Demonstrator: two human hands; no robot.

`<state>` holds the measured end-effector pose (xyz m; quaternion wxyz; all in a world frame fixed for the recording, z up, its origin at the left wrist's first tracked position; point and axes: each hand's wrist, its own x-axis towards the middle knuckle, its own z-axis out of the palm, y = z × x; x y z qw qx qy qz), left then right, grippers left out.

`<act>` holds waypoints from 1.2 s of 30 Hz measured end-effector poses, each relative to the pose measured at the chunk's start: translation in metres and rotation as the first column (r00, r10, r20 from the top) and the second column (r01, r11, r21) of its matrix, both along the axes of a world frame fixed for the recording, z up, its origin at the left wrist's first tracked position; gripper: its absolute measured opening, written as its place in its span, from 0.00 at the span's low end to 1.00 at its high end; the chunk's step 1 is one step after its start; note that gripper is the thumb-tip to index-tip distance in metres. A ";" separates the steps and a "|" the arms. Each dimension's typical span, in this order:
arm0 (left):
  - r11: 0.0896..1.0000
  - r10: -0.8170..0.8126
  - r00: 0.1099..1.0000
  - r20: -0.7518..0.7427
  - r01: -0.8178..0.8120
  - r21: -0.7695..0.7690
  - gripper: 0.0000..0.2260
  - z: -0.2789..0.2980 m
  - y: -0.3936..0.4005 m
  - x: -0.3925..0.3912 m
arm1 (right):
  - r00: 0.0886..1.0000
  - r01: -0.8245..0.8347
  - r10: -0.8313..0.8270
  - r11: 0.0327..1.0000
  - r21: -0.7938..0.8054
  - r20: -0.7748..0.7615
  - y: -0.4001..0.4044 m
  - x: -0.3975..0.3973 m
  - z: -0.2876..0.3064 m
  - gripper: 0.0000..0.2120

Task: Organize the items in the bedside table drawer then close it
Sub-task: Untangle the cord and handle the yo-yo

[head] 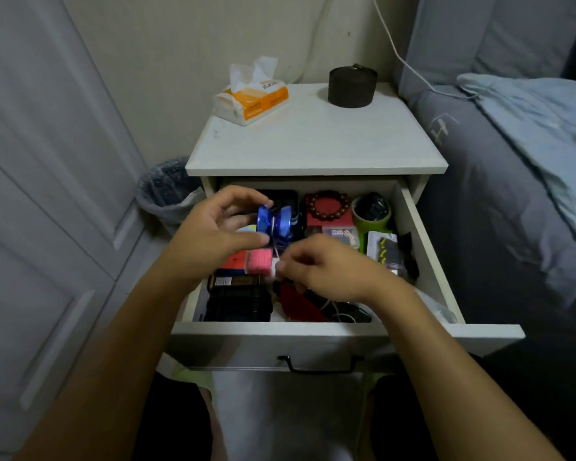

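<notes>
The bed (512, 194) in grey-blue covers fills my right side, and a pale wardrobe door (47, 194) my left. Between them stands the white bedside table (313, 144); on its surface sit an orange tissue pack (251, 94) and a dark round container (352, 86), well apart. A lined bin (167, 191) sits in the corner beside it. The drawer (429, 261) is pulled fully open toward me, crowded with things: a black case (238, 302) at the near left, a red box (328, 217) with a bead bracelet (328, 204) lying on it at the back, and a green tape roll (371, 216) just beside that. My left hand (213, 234) holds a blue yo-yo (275, 219) above the drawer, fingers curled round its left half. My right hand (326, 267) hovers nearer me, fingers pinching the white string (275, 252) that hangs from the yo-yo, over a pink block (258, 261).
</notes>
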<state>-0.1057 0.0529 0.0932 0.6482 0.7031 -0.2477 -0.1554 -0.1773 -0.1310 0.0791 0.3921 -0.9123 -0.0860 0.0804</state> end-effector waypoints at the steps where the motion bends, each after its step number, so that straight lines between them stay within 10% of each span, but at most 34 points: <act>1: 0.995 0.005 0.997 0.078 -0.013 0.096 0.21 0.000 -0.001 0.000 | 0.999 0.019 -0.024 0.994 0.105 0.046 0.001 -0.001 0.004 0.11; 5: 0.979 -0.149 0.988 -0.028 0.151 0.136 0.21 -0.002 0.000 -0.004 | 0.904 0.293 -0.378 0.888 0.354 0.200 -0.014 0.011 0.006 0.11; 10: 0.999 -0.012 1.000 0.015 0.012 -0.038 0.20 0.000 -0.003 -0.007 | 0.992 0.124 -0.124 0.992 -0.021 0.022 -0.006 0.006 -0.003 0.10; 16: 0.984 -0.060 0.998 0.002 0.058 0.170 0.20 0.000 -0.004 -0.006 | 0.949 0.265 -0.316 0.836 0.481 0.026 -0.011 0.003 0.015 0.11; 22: 0.995 0.022 0.994 -0.107 -0.033 -0.098 0.20 0.002 -0.007 -0.007 | 0.992 0.114 -0.111 0.991 0.063 -0.057 -0.011 0.001 0.000 0.11; 26: 0.969 -0.007 0.998 0.060 -0.008 0.246 0.20 0.002 -0.011 -0.005 | 0.988 0.148 -0.154 0.909 0.390 -0.015 -0.010 -0.003 0.009 0.11; 32: 0.995 -0.071 0.988 -0.137 0.059 -0.085 0.20 0.004 -0.012 -0.011 | 0.970 0.242 -0.236 0.962 0.128 -0.060 -0.030 -0.005 0.008 0.11; 36: 0.985 -0.002 0.999 0.032 -0.003 0.171 0.19 0.003 -0.014 -0.006 | 0.988 0.141 -0.104 0.915 0.378 -0.117 -0.018 -0.011 0.013 0.11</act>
